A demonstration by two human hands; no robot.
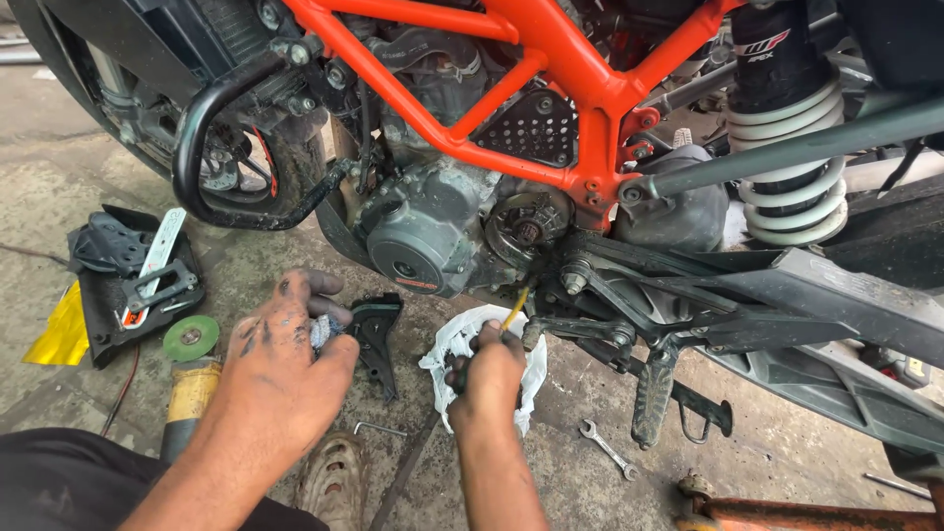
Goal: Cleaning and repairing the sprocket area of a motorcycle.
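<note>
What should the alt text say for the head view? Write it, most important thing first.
A right hand pokes a thin yellow-shafted tool up under a motorcycle engine in an orange frame, a white rag beneath it. The grease-stained left hand grips a cloth beside a black cover; a wrench lies on the concrete floor.

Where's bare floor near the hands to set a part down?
Bare concrete lies right of the spanner, below the footpeg, and at far left above the black panel. It is crowded between the left hand, which grips a rag, and the right hand, which holds a yellow-shafted tool: black cover, white cloth, hex key.
</note>
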